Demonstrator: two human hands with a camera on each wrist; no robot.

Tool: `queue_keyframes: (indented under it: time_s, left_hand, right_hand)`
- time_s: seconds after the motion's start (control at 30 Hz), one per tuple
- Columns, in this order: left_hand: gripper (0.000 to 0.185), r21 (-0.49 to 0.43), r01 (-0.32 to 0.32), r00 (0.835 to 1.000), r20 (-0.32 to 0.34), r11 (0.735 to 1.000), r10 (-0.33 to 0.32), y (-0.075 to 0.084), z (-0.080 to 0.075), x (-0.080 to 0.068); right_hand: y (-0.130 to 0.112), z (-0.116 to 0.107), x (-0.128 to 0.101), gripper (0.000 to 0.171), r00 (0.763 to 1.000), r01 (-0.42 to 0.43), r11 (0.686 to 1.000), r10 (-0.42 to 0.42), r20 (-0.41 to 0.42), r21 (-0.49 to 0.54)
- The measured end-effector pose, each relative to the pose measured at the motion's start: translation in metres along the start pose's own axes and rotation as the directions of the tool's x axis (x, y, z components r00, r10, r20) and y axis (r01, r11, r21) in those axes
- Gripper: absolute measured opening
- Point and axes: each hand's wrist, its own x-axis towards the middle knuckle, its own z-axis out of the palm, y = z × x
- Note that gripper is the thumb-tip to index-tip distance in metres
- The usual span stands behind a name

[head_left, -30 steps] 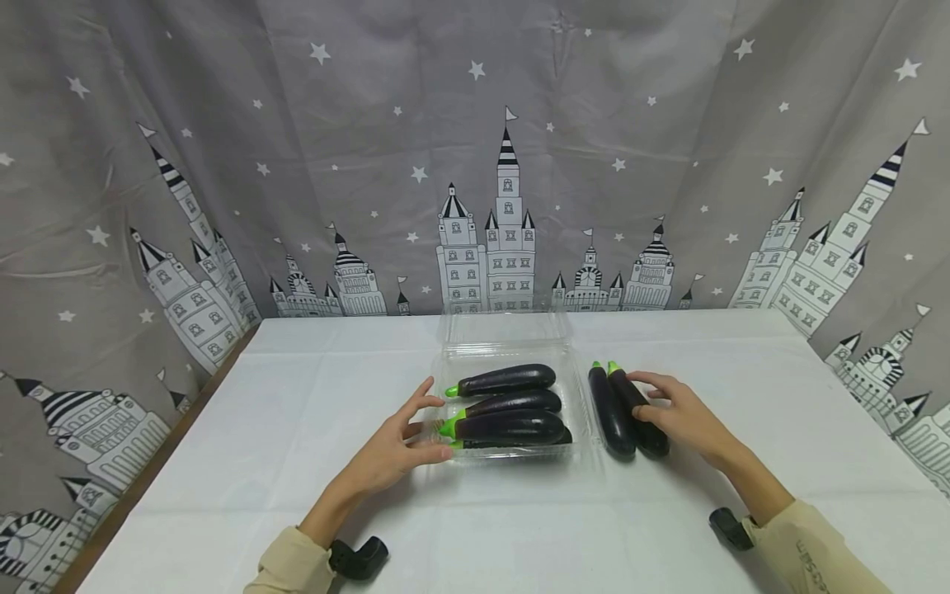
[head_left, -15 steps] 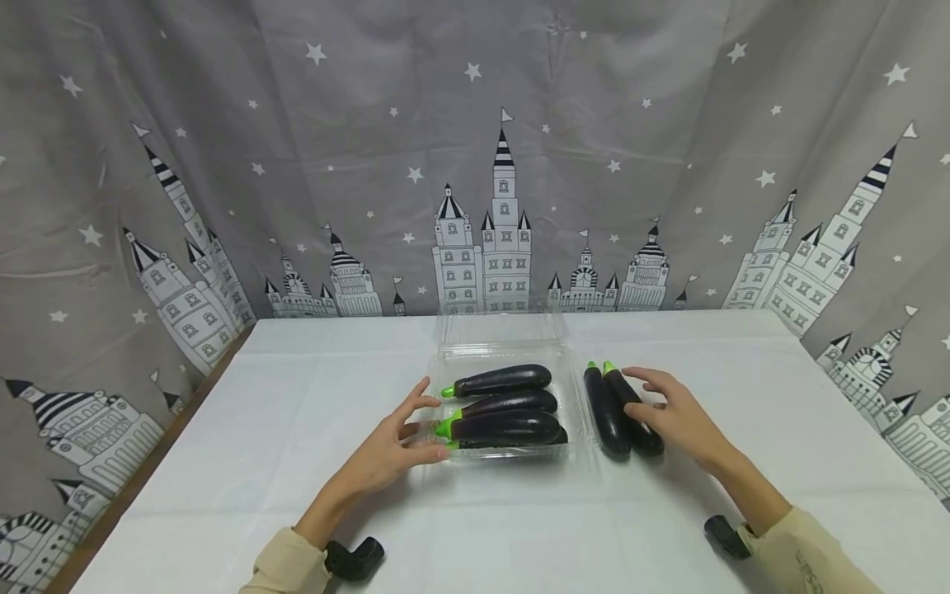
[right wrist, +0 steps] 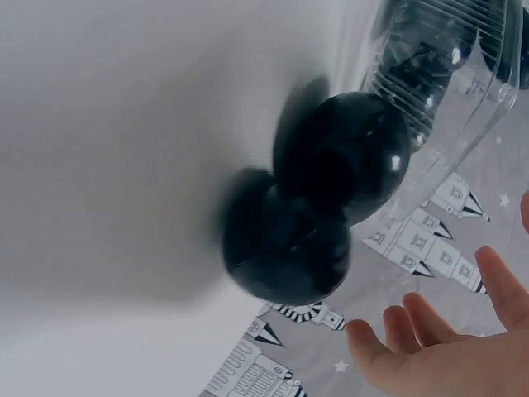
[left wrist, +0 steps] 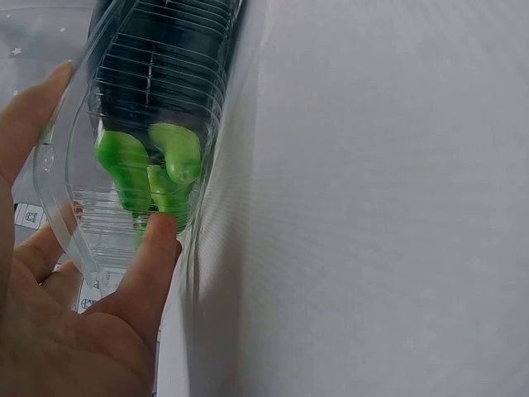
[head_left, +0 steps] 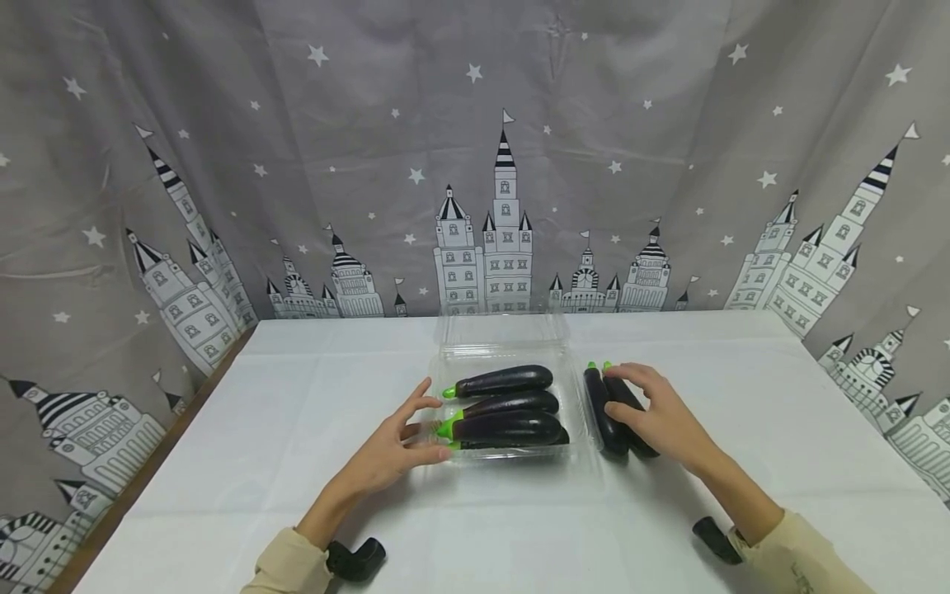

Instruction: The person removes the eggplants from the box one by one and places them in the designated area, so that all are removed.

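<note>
Several dark eggplants (head_left: pixel 508 427) with green stems lie in a clear plastic clamshell box (head_left: pixel 579 404), its lid (head_left: pixel 505 330) folded open toward the back. My left hand (head_left: pixel 389 450) is spread at the box's left side. In the left wrist view its thumb (left wrist: pixel 149 273) rests against the end wall beside the green stems. Two more eggplants (head_left: pixel 603 417) lie side by side on the table, right of the box. My right hand (head_left: pixel 656 412) hovers over this pair, overlapping the right-hand one. In the right wrist view its fingers (right wrist: pixel 426 318) are extended and apart from both rounded ends.
A white cloth covers the table (head_left: pixel 245 462). Behind it hangs a grey curtain (head_left: pixel 356 148) printed with castles and stars. A black wrist device (head_left: pixel 356 561) shows at the left cuff and another black device (head_left: pixel 716 540) at the right.
My right hand has shifted left, from the outer side of the right-hand loose eggplant to over the pair. My left hand stays at the box.
</note>
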Motion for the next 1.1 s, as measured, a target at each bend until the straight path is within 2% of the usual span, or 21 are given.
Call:
queue_keyframes:
  time_s: [0.17, 0.43, 0.9, 1.1]
  left_hand:
    - [0.062, 0.005, 0.001, 1.000, -0.004, 1.000, -0.001, 0.001, 0.000, 0.000]
    - [0.061, 0.001, -0.007, 1.000, 0.003, 1.000, 0.007, -0.001, 0.000, 0.002]
    - [0.061, -0.007, -0.013, 1.000, 0.003, 1.000, 0.013, -0.002, 0.000, 0.002]
    - [0.061, -0.002, -0.011, 1.000, 0.001, 1.000, 0.011, -0.002, 0.000, 0.001]
  right_hand:
    - [-0.004, 0.002, 0.000, 0.044, 1.000, 0.011, 1.000, -0.011, -0.019, -0.022]
    - [-0.018, 0.009, -0.001, 0.041, 0.995, 0.099, 0.994, -0.098, -0.024, 0.050]
    - [-0.032, 0.032, 0.002, 0.038, 0.976, 0.190, 0.971, -0.203, 0.080, 0.145]
    - [-0.041, 0.043, 0.005, 0.037, 0.970, 0.190, 0.964, -0.214, 0.116, 0.189]
